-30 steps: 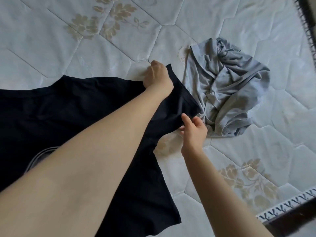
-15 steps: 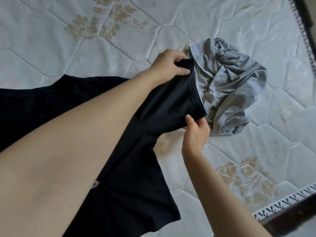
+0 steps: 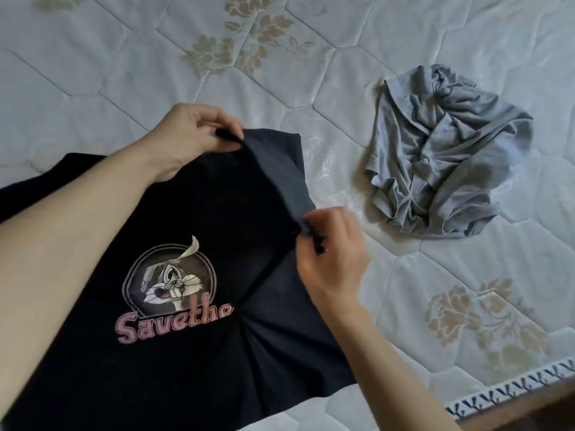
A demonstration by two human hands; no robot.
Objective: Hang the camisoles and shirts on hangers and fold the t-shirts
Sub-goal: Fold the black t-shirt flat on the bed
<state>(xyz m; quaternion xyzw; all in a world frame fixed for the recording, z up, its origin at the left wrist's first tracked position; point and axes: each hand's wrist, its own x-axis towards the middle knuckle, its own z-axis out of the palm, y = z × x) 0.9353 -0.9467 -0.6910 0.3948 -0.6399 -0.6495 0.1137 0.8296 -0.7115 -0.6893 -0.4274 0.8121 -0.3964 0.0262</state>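
Lying spread across a quilted white mattress (image 3: 311,88), a black t-shirt (image 3: 217,353) is filling the lower left of the head view. Its front is facing up, showing a round cartoon rabbit print (image 3: 169,276) with pink lettering reading "Savethe" beneath it. Two bare hands are reaching in from the bottom and left edges.

The left hand (image 3: 186,141) is curling its fingers and thumb round the far edge of the folded sleeve section, pinching the black cloth near the shirt's upper right corner. The right hand (image 3: 333,259) is gripping the nearer edge of that same sleeve fold between thumb and fingers; this hand is slightly blurred. Between the two hands the fabric is being held up in a raised ridge, and creases are fanning out across the shirt below the right hand.

A crumpled grey garment (image 3: 441,175) is sitting in a loose heap on the mattress to the right, apart from the black t-shirt and from both hands. The mattress is showing beige flower patterns, and a dark-and-white patterned trim (image 3: 510,390) is running along its lower right edge.
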